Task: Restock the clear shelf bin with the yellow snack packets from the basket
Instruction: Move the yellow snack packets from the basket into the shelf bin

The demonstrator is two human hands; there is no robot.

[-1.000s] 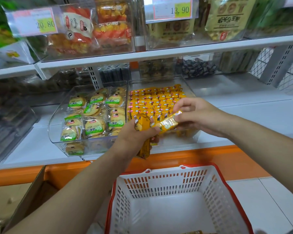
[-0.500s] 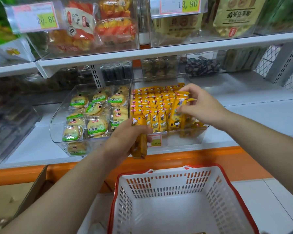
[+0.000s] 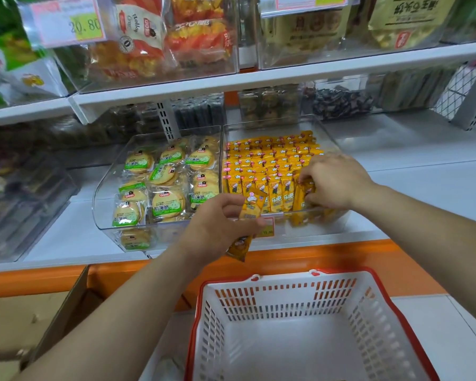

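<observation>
One yellow snack packet (image 3: 250, 211) sat pinched in my left hand (image 3: 217, 225), just below the centre of the frame, in front of the clear shelf bin (image 3: 337, 148) and overlapping its front wall. Thumb and curled fingers clamped it about mid-length. A further yellow end hung out below the palm, and I couldn't tell whether that was the same packet or another behind it. Its long axis ran near upright, leaning so that the printed top pointed to the upper right and the tail to the lower left.

The free slot, as I judged it, lay up and to the right of that packet, at the bin's front right corner. My right hand (image 3: 334, 182) was over that corner, knuckles up, with its fingers curled down round a second packet (image 3: 306, 192) in the front row, so it was the nearer hand to the gap. The stocked packets (image 3: 270, 160) stood on end in tight rows running left to right, faces towards me. I reckoned the held one needed only a small twist upright to match them.

To the left, right against the clear shelf bin, a neighbouring bin (image 3: 160, 185) held green-labelled biscuits. At bottom centre, the basket (image 3: 286, 295) showed no yellow packets in the part I could see. A cardboard box (image 3: 25, 320) sat at lower left.
</observation>
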